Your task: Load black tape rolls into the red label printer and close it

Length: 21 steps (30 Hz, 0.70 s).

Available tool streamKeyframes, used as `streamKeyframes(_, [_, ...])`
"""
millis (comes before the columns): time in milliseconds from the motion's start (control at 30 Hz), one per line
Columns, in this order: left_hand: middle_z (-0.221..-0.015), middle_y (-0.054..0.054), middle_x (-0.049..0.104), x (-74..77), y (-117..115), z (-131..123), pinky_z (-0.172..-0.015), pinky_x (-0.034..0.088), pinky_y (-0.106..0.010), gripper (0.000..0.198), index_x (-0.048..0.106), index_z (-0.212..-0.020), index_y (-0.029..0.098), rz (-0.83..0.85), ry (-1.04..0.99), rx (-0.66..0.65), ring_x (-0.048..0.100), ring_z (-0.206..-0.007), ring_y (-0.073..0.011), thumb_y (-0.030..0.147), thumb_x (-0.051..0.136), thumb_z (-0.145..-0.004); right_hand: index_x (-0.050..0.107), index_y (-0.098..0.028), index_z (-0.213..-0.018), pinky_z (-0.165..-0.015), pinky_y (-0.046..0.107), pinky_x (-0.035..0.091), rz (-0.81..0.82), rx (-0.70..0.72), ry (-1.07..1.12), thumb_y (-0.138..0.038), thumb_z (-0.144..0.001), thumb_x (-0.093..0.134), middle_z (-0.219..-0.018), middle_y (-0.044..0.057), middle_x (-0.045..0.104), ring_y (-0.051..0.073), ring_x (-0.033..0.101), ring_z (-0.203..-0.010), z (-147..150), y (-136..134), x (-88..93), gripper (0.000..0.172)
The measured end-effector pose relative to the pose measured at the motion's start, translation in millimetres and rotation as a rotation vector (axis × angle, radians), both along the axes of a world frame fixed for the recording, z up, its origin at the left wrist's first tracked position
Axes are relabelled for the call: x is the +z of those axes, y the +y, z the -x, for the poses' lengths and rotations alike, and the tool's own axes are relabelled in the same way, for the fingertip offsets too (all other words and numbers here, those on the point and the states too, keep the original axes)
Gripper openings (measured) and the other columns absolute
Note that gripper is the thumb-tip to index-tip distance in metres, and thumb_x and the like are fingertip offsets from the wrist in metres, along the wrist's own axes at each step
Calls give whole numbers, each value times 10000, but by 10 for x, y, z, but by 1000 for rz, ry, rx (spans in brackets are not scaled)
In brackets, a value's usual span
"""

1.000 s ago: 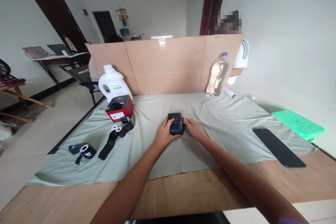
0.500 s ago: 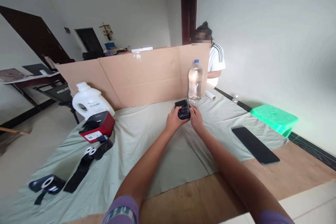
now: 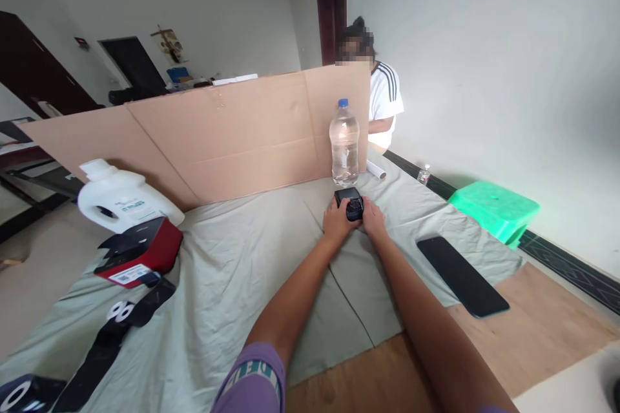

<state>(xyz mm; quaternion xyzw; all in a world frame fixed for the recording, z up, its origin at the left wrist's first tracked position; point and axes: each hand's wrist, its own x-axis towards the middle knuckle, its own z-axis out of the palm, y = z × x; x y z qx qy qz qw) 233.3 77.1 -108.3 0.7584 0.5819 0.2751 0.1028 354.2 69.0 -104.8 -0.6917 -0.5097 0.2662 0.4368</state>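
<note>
A small black device (image 3: 351,201) rests on the grey-green cloth (image 3: 242,251) near the far side of the table. My left hand (image 3: 337,221) grips its left side and my right hand (image 3: 374,217) grips its right side, fingers curled against it. Just beyond the device stands a clear plastic water bottle (image 3: 343,143) with a blue cap, in front of a cardboard screen (image 3: 217,135).
A white jug (image 3: 121,199) and a red-and-black box (image 3: 140,250) sit at the left, with black straps and rolls (image 3: 111,329) nearer me. A flat black slab (image 3: 461,275) lies at the right. A green stool (image 3: 494,208) stands by the wall. A person in a white shirt (image 3: 382,103) sits behind the screen.
Both hands have slid the black device away from me, toward the water bottle. My head has moved forward and turned, so the view has shifted.
</note>
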Motion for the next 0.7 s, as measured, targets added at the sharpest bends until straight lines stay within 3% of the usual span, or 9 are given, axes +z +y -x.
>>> streamKeyframes(100, [-1575, -200, 383, 94, -91, 203, -1078, 409, -538, 859, 454, -1471, 284, 34, -15, -59, 517, -1337, -397, 477, 828, -722, 611, -181, -1335, -1140, 630, 237, -27, -43, -15, -488, -994, 181, -1354, 177, 620, 335, 490, -1295, 33, -23, 7, 629])
streamKeyframes(167, [-1610, -191, 345, 220, -185, 567, -1122, 365, -570, 880, 398, -1519, 290, -1, -52, -53, 434, -1418, -397, 463, 802, -756, 561, -178, -1390, -1134, 654, 216, -144, -113, -40, -487, -984, 216, -1416, 174, 575, 351, 449, -1317, 72, -55, 21, 616])
streamKeyframes(267, [-1574, -148, 429, 497, -380, 1530, -1189, 314, -523, 662, 451, -1480, 259, -207, -176, 87, 406, -1454, -330, 391, 675, -871, 557, -208, -1383, -1120, 661, 220, -422, -157, -151, -458, -964, 318, -1435, 147, 557, 349, 425, -1318, 208, -136, 90, 543])
streamKeyframes(367, [-1450, -135, 554, 795, -654, 2868, -1199, 323, -447, 502, 520, -1379, 200, -498, -318, 353, 468, -1394, -284, 330, 608, -902, 602, -211, -1303, -1089, 604, 308, -640, 6, -257, -407, -944, 401, -1344, 145, 610, 327, 484, -1263, 574, -268, 192, 456])
streamKeyframes(467, [-1390, -140, 561, 952, -950, 4199, -1181, 330, -474, 479, 520, -1303, 164, -620, -534, 834, 474, -1352, -293, 260, 663, -855, 635, -215, -1217, -1054, 545, 391, -688, 275, -225, -385, -921, 471, -1206, 132, 667, 297, 578, -1150, 1306, -423, 246, 378])
streamKeyframes(533, [-1340, -154, 570, 940, -1095, 4866, -1139, 370, -478, 389, 523, -1237, 146, -570, -688, 1006, 503, -1305, -285, 228, 633, -872, 641, -225, -1200, -1015, 493, 454, -631, 496, -123, -374, -911, 502, -1179, 120, 676, 267, 622, -1080, 1985, -501, 233, 353])
streamKeyframes(600, [-1160, -141, 636, 854, -1164, 5285, -1026, 464, -449, 246, 549, -1134, 138, -420, -880, 1064, 587, -1168, -259, 194, 559, -894, 640, -245, -1218, -953, 443, 509, -499, 673, 28, -360, -907, 507, -1216, 106, 673, 248, 637, -1087, 2747, -529, 193, 357])
streamKeyframes(700, [-791, -66, 640, 662, -1153, 5527, -793, 540, -393, 96, 594, -916, 142, -240, -1009, 1020, 648, -836, -222, 189, 531, -861, 616, -255, -1281, -999, 439, 514, -268, 879, 216, -331, -873, 573, -1335, 92, 641, 252, 614, -1207, 3862, -464, 122, 418])
